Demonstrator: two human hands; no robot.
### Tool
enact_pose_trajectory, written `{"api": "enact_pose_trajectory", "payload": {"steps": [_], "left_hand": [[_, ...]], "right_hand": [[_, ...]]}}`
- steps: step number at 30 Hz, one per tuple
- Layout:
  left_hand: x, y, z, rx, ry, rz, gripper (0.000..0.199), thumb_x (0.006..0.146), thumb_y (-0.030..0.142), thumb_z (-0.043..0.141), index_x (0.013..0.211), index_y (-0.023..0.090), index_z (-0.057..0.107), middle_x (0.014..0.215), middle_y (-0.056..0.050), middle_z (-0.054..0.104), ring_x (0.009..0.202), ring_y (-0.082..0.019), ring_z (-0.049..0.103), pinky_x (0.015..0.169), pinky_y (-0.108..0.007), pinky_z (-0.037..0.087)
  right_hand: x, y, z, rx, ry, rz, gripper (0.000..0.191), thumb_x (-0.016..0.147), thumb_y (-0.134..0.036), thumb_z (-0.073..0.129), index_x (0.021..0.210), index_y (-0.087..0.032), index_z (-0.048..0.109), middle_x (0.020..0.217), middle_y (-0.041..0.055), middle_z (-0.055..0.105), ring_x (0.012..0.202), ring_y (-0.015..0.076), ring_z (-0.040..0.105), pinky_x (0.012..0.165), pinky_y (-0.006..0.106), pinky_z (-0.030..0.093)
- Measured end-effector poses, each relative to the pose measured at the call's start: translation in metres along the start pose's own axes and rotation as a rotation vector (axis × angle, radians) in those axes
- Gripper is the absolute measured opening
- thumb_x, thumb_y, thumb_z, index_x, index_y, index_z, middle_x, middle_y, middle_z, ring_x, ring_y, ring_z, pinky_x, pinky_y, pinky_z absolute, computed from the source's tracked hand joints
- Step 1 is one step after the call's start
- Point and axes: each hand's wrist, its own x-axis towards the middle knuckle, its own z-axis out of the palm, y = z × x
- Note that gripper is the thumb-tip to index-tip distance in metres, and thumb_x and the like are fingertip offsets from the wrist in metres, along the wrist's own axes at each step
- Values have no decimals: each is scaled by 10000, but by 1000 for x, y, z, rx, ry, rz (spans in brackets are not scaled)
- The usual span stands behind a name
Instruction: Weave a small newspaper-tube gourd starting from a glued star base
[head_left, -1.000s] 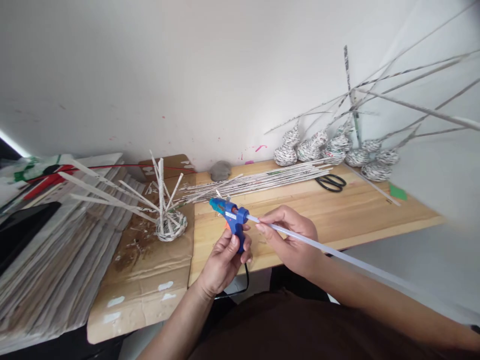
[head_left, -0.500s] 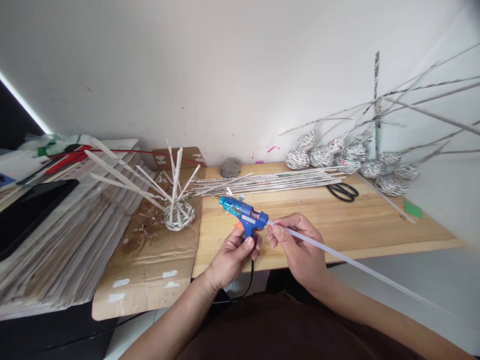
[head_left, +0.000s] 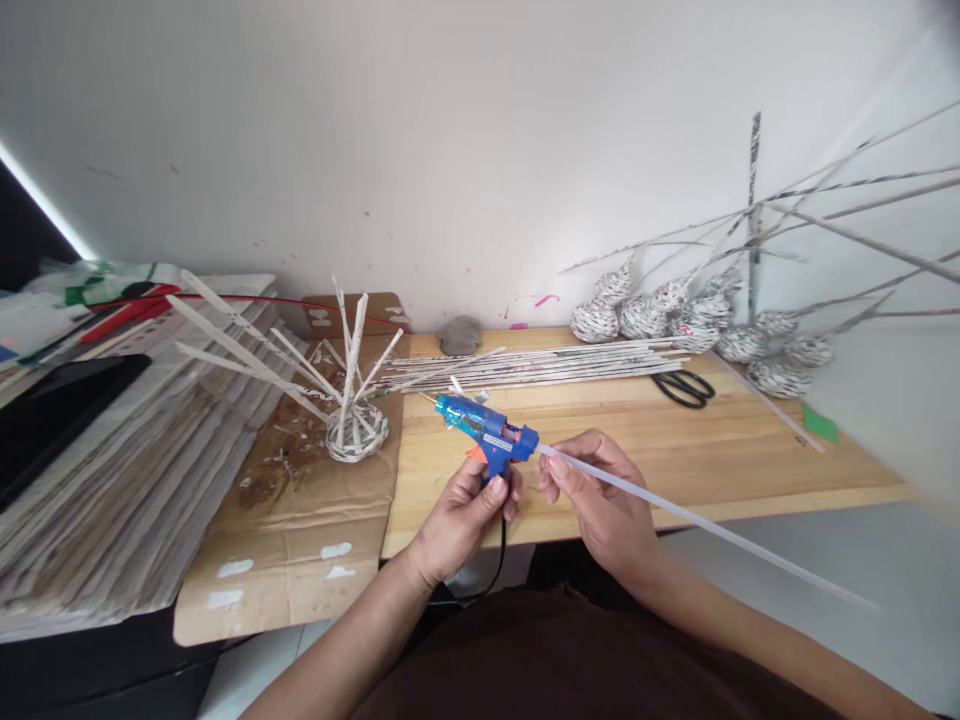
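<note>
My left hand (head_left: 469, 510) is closed around the handle of a blue hot glue gun (head_left: 487, 428), whose metal nozzle points up and left. An orange trigger shows beside my fingers. A long translucent glue stick (head_left: 697, 518) runs out of the back of the gun, sloping down to the right. My right hand (head_left: 600, 490) pinches this stick between thumb and fingers, close behind the gun. Left of the gun, a small woven paper basket (head_left: 357, 436) with upright paper spokes stands on a cardboard sheet (head_left: 300, 590).
Several rolled paper sticks (head_left: 532, 366) lie along the back of the wooden table (head_left: 735, 440). Black-handled scissors (head_left: 682, 388) rest by their right end. Several woven paper pieces (head_left: 595, 320) stand against the wall. At left, a phone (head_left: 67, 420) lies on a paper stack (head_left: 142, 500).
The glue stick's far end has come nearer to the gun, and its visible length looks slightly shorter. My right hand still grips it, marginally farther from the gun. The view has shifted slightly.
</note>
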Motion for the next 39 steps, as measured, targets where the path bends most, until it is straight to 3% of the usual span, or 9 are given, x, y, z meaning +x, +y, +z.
{"api": "enact_pose_trajectory", "payload": {"steps": [6,10,17,25,33,39], "left_hand": [[0,-2,-1,17,0,13,244,905,365,621,1111,236,599,860,-15,563,692,-110,495,707,-276,378],[0,-1,-1,12,-13,14,231,906,352,623,1111,246,610,873,-15,570,709,-108,505,718,-272,383],[1,2,4,-26,21,-10,268,880,353,660,1112,230,611,865,-19,581,700,-111,523,716,-280,393],[4,0,1,-15,-15,39,193,898,295,637,1072,215,621,871,-27,591,727,-116,540,741,-289,405],[5,-2,0,3,2,41,226,883,316,658,1080,209,633,908,-35,628,727,-111,560,731,-271,423],[6,-4,-1,20,11,32,278,885,292,658,1149,212,630,896,-31,631,698,-101,558,689,-255,426]], "right_hand": [[4,-13,-5,-109,-3,-39,101,847,-276,716,829,-198,655,689,9,674,588,124,582,546,246,456],[10,-22,-9,-121,-25,6,201,871,-297,692,722,-181,622,615,1,645,538,102,535,505,227,408],[12,-19,0,-21,-41,76,266,884,-348,684,714,-179,569,620,-1,638,503,85,504,467,215,385],[10,-14,9,254,-7,218,295,860,-370,709,701,-182,546,606,-17,620,514,91,553,425,178,377],[11,-5,9,419,-37,243,224,845,-362,720,793,-192,585,689,-20,621,557,100,577,469,198,418],[12,-3,8,412,-41,213,231,861,-291,703,715,-183,560,669,-23,612,549,90,553,483,198,413]]}}
